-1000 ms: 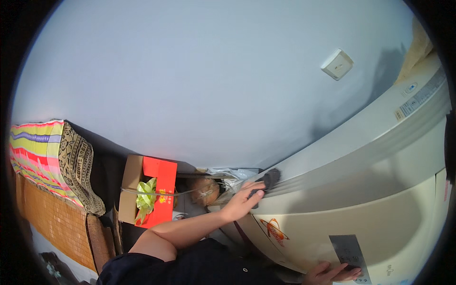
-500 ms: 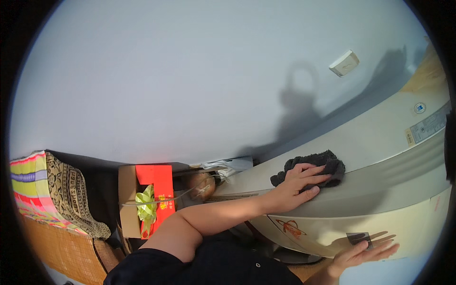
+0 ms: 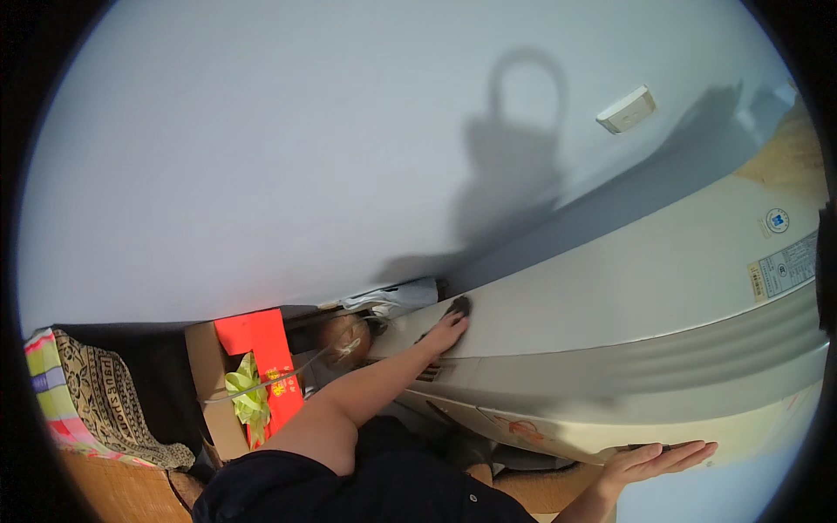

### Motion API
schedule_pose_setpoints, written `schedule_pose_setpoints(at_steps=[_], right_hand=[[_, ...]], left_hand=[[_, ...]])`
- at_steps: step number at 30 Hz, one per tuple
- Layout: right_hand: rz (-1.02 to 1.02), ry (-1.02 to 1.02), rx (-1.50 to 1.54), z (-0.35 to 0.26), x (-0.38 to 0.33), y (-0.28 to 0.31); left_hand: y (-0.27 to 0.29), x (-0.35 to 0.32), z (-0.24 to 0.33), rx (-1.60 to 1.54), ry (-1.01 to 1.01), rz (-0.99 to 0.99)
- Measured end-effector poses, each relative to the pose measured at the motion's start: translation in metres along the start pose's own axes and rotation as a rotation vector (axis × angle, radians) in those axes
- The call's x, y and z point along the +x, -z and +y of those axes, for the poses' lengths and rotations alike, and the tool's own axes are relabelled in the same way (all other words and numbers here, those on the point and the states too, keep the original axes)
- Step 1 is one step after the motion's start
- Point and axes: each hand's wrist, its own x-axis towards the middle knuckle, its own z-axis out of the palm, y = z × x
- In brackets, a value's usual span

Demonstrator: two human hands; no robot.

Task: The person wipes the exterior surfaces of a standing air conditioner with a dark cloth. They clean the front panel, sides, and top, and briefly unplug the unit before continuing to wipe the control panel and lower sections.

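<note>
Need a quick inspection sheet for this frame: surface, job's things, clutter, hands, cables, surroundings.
Surface: pale side panel of a large white appliance, stickers near its right end.
Job's things: dark cloth under the left hand, pressed on the panel at its far left end.
Clutter: cardboard box with a red card and a green bow; patterned fabric beside it.
Hands: left hand reaches out on the cloth; right hand lies open, palm up, at the appliance's lower edge, holding nothing.
Cables: a thin cord crosses the red card.
Surroundings: plain wall with a wall plate and a person's shadow.
</note>
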Motion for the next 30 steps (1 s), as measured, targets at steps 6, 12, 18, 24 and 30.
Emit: schedule_pose_setpoints(at_steps=[6,12,18,24,30], right_hand=[[0.022,-0.046,0.038,0.001,-0.008,-0.002],[0.034,-0.050,0.041,0.003,-0.006,-0.004],[0.078,-0.152,0.082,-0.004,-0.010,-0.012],[0.003,-0.062,0.020,0.002,-0.005,-0.004],[-0.017,-0.046,0.023,0.006,-0.011,-0.001]], left_hand=[[-0.061,-0.031,0.200,0.226,-0.808,-0.252],[-0.060,0.015,0.188,0.175,-0.661,-0.195],[-0.045,0.062,0.109,0.123,-0.176,-0.052],[-0.089,-0.028,0.271,0.200,-0.787,-0.232],[-0.114,-0.107,0.362,0.164,-1.396,-0.296]])
